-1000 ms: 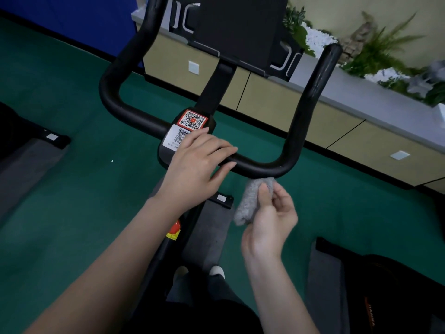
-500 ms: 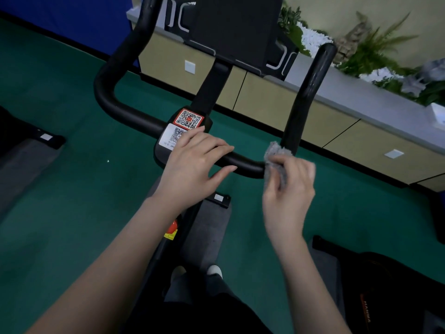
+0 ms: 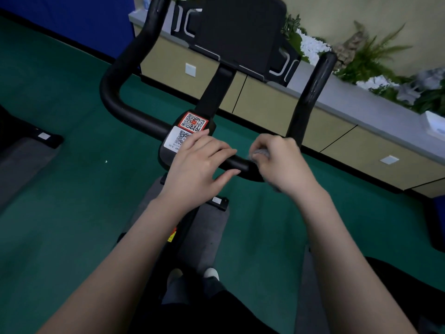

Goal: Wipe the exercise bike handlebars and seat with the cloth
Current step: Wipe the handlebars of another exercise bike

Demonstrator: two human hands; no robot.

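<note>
The black U-shaped handlebar (image 3: 125, 109) of the exercise bike fills the middle of the head view, with two QR stickers (image 3: 190, 127) at its centre and a dark console (image 3: 240, 32) above. My left hand (image 3: 199, 169) rests on the middle of the crossbar, fingers straight and spread. My right hand (image 3: 281, 162) grips the grey cloth (image 3: 261, 154) and is wrapped with it around the bar's right bend, below the right upright (image 3: 313, 90). Most of the cloth is hidden under the hand. The seat is out of sight.
Green floor (image 3: 72, 189) surrounds the bike. A beige cabinet (image 3: 265, 104) with a grey top and plants (image 3: 368, 59) runs along the back. Dark equipment sits at the far left (image 3: 21, 133) and lower right. My feet (image 3: 192, 276) stand by the bike frame.
My right hand carried the cloth up from below the bar onto the right bend and closed around it. My left hand stayed on the crossbar.
</note>
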